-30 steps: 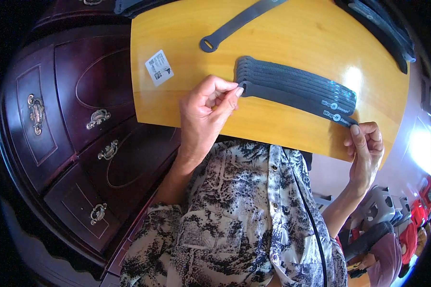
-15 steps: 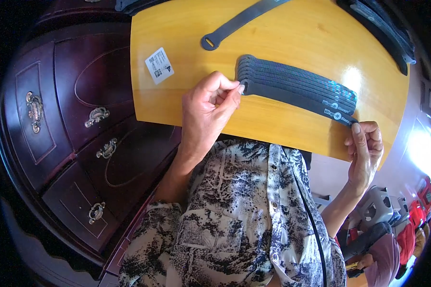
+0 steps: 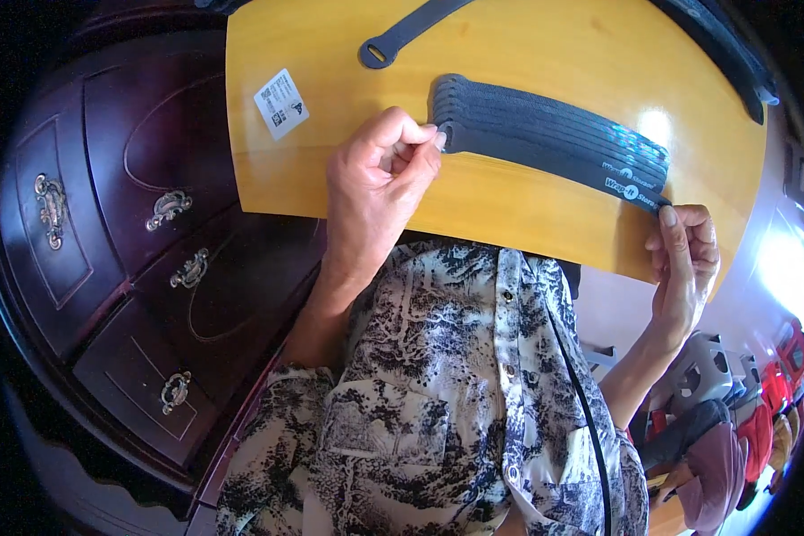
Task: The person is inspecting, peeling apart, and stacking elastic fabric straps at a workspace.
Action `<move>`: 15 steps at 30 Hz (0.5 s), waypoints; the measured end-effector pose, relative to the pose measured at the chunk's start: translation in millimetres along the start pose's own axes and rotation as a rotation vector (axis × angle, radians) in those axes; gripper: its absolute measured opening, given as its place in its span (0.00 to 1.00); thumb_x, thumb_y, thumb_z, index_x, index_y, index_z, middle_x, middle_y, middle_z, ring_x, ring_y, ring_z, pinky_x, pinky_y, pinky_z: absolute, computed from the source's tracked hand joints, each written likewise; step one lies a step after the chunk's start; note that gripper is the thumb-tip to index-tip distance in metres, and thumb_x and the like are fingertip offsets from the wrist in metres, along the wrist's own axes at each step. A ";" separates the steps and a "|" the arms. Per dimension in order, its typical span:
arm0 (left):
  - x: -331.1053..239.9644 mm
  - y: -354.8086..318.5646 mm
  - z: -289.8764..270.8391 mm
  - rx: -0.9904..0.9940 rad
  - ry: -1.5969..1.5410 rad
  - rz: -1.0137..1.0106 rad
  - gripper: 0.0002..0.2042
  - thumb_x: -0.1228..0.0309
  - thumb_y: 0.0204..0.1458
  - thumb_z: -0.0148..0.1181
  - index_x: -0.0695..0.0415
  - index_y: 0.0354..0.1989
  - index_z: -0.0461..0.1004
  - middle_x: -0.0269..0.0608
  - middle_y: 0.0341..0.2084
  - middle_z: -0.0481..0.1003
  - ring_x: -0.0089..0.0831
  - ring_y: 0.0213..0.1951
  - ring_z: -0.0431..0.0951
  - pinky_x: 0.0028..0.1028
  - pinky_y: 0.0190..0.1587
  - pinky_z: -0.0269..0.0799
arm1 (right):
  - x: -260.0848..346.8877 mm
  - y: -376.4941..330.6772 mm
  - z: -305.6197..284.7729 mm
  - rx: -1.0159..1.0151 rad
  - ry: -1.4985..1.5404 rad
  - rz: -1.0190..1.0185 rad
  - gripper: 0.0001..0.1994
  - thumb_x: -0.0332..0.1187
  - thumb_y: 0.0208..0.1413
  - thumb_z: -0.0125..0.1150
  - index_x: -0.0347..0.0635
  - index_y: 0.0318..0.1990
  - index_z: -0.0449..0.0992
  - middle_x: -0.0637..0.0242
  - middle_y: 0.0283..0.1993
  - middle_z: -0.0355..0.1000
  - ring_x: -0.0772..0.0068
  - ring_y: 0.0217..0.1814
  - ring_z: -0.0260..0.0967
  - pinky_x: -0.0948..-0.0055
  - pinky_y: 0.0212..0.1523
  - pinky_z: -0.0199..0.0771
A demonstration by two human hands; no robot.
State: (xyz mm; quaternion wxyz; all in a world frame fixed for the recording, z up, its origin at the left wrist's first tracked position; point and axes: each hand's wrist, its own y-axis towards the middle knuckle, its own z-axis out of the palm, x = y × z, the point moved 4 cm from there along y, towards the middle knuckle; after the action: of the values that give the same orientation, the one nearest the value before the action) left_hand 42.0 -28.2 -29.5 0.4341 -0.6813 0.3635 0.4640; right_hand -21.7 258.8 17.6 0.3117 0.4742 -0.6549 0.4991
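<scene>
Honey-coloured wooden counter (image 3: 509, 205) fills the upper field, a white sticker label (image 3: 280, 103) near its left edge; beside it, at left, stands a dark carved dresser (image 3: 125, 259) with brass pulls. A row of grey hook-and-loop straps (image 3: 549, 134) lies fanned across the counter, overlapping edge to edge. One further looped strap (image 3: 402, 34) lies apart, toward the far edge, and a dark strip (image 3: 724, 54) runs along the far right rim.

Left hand (image 3: 375, 188): fingers curled shut, thumb and forefinger pinching the left tip of the nearest strap. Right hand (image 3: 683, 259): at the counter's near right edge, forefinger raised to touch the opposite tip of that strap; whether it grips cannot be told.

Compared with the view one second ago, both hands hold nearly the same places and the fan of straps is unchanged; judged from this, the nearest strap is being held taut at both ends rather than lifted away.
</scene>
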 end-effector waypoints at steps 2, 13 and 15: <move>0.8 -0.1 -0.1 -0.002 0.006 -0.005 0.07 0.83 0.49 0.59 0.64 0.24 0.67 0.26 0.17 0.66 0.09 0.21 0.62 0.14 0.22 0.60 | -0.1 0.0 0.6 0.006 0.009 0.002 0.05 0.31 0.55 0.61 0.43 0.30 0.73 0.75 0.17 0.68 0.92 0.13 0.52 0.89 0.14 0.44; 0.3 0.3 1.9 -0.002 0.052 -0.026 0.08 0.82 0.50 0.59 0.64 0.23 0.65 0.25 0.15 0.65 0.09 0.20 0.61 0.15 0.20 0.58 | -2.1 0.7 1.7 -0.011 -0.009 0.023 0.05 0.32 0.55 0.61 0.43 0.31 0.73 0.75 0.17 0.68 0.92 0.12 0.50 0.88 0.13 0.43; 1.4 1.1 2.4 0.012 0.032 -0.021 0.09 0.82 0.50 0.58 0.64 0.23 0.64 0.25 0.15 0.65 0.09 0.19 0.60 0.15 0.20 0.57 | -3.2 1.1 2.2 -0.013 -0.010 0.017 0.05 0.32 0.55 0.61 0.43 0.31 0.73 0.75 0.17 0.68 0.92 0.12 0.50 0.88 0.13 0.43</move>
State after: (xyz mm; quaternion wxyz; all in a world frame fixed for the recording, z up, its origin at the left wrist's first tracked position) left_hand 40.7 -26.4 -31.5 0.4370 -0.6899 0.3660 0.4462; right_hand -21.5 257.7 13.7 0.3072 0.4691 -0.6636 0.4951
